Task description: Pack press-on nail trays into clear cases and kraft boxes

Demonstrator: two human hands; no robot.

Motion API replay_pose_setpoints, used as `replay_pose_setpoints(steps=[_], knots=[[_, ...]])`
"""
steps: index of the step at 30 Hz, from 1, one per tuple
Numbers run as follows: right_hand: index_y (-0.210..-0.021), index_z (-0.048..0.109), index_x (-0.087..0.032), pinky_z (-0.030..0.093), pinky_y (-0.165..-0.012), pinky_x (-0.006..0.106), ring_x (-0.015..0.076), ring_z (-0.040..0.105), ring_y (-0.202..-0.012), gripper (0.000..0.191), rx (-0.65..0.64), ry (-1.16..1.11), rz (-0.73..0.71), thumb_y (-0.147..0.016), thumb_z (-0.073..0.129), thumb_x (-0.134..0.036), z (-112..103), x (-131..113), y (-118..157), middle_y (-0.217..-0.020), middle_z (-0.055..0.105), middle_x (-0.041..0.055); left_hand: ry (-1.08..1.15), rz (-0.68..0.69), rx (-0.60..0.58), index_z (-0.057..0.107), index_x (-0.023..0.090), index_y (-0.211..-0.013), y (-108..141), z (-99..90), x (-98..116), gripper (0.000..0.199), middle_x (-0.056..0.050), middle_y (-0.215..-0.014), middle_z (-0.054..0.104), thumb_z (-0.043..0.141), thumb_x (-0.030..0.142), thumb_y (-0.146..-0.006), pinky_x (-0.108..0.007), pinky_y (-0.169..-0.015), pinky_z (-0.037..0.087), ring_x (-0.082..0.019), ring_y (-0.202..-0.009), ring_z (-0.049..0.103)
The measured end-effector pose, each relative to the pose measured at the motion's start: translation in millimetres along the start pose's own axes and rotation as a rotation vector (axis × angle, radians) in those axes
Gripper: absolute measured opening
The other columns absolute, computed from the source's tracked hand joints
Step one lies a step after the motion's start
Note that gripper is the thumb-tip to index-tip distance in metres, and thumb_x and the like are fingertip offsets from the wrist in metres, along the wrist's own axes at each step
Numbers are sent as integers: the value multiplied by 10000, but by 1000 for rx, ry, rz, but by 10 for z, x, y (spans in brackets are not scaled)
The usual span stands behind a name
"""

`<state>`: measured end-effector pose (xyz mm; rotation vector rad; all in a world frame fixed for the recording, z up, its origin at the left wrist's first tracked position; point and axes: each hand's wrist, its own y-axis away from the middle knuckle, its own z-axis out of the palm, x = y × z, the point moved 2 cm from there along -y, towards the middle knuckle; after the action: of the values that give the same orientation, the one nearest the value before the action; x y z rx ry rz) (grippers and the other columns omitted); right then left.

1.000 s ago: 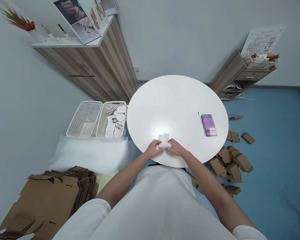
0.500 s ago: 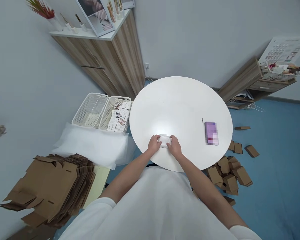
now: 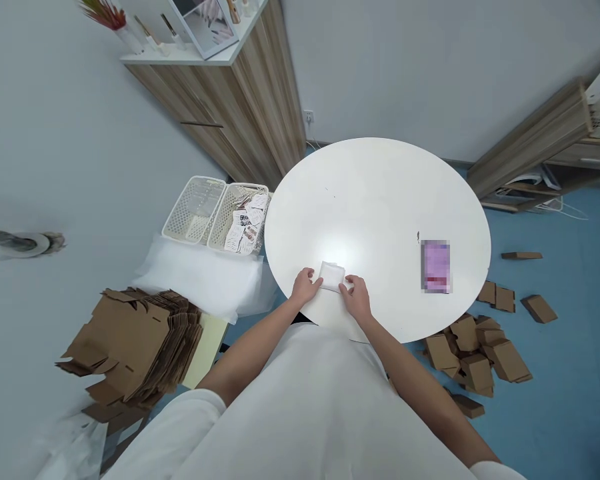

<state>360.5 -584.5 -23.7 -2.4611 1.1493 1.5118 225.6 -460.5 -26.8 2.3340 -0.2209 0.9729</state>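
Observation:
A small white wrapped packet (image 3: 332, 275) lies flat near the front edge of the round white table (image 3: 370, 180). At its left side is my left hand (image 3: 306, 287), fingers apart and thumb tip by the packet's lower left edge. My right hand (image 3: 357, 298) pinches the packet's right edge between thumb and fingers. What is inside the wrapping cannot be seen. Farther right on the table lies a purple item (image 3: 436, 267), blurred into blocks.
To the left stand two white baskets (image 3: 193, 207), one holding printed cards (image 3: 245, 223). White foam sheets (image 3: 200, 277) and flattened cardboard boxes (image 3: 130, 340) are stacked nearer. Folded brown boxes (image 3: 475, 353) lie on the blue floor at right. A wooden cabinet (image 3: 250, 100) stands behind.
The left fingers have spread away from the packet's left side, and more of its top shows. The right hand has shifted down along its right edge. The camera view has moved slightly.

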Motion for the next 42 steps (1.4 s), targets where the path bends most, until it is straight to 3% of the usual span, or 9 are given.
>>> replay_pose_setpoints(steps=[4,10,13,17,21,24,29,37,42], knots=[[-997,459,-221,433,-581,288,152,549,-636,340,30,-45,140,-739,443,-443,59,37,6,-954,566,57,-31,-95,-38,519,195,-939,-32,4,-9,365,-56,-863,588,588,449,-687,-276,-669,414,-181,-789,561],[-950,454,-221,460,-602,293,147,569,-639,271,37,-80,226,-729,458,-378,286,-69,-188,-943,572,47,74,42,-134,514,214,-931,-212,1,-22,215,-14,-806,595,562,294,-736,-258,-630,437,-141,-684,567],[-986,438,-220,474,-610,289,144,577,-656,304,33,-114,219,-722,477,-367,464,-295,-394,-950,564,49,117,70,-84,512,215,-923,-432,-222,-72,197,-7,-800,598,555,292,-748,-256,-619,443,-132,-654,567],[-979,460,-214,485,-667,294,133,587,-676,281,-24,-129,187,-730,481,-344,795,-730,-746,-1003,557,56,53,147,1,544,199,-849,-831,-656,-132,99,-27,-839,597,517,256,-772,-287,-701,450,-144,-702,574],[-1022,478,-206,469,-775,309,140,596,-766,320,-56,-141,109,-721,508,-311,1100,-1131,-1073,-1077,555,61,21,214,110,529,171,-988,-1131,-1010,-167,220,-79,-999,559,494,191,-771,-321,-804,445,-180,-879,556],[-1093,465,-207,464,-808,316,150,591,-847,393,-73,-199,85,-714,524,-297,1246,-1291,-1224,-1129,536,63,24,259,140,482,166,-1101,-1223,-1148,-188,346,-91,-1110,514,493,157,-756,-338,-889,418,-198,-1037,495],[-1134,463,-221,460,-838,332,155,588,-886,444,-79,-279,103,-702,542,-285,1349,-1340,-1291,-1148,528,57,13,291,140,417,148,-1195,-1253,-1208,-219,458,-105,-1223,451,488,134,-744,-366,-999,340,-208,-1152,420],[-1208,422,-227,445,-861,346,177,523,-1002,529,-116,-313,67,-701,550,-301,1385,-1303,-1272,-1193,486,73,5,320,108,361,157,-1252,-1278,-1198,-250,522,-107,-1286,403,491,148,-746,-372,-1023,316,-216,-1205,372],[-1291,312,-284,464,-805,337,196,459,-1059,679,-131,-261,12,-674,590,-347,1297,-1324,-1178,-1314,345,71,-7,302,86,254,169,-1314,-1204,-1194,-242,617,-106,-1377,286,515,218,-757,-396,-1057,248,-229,-1281,248]])
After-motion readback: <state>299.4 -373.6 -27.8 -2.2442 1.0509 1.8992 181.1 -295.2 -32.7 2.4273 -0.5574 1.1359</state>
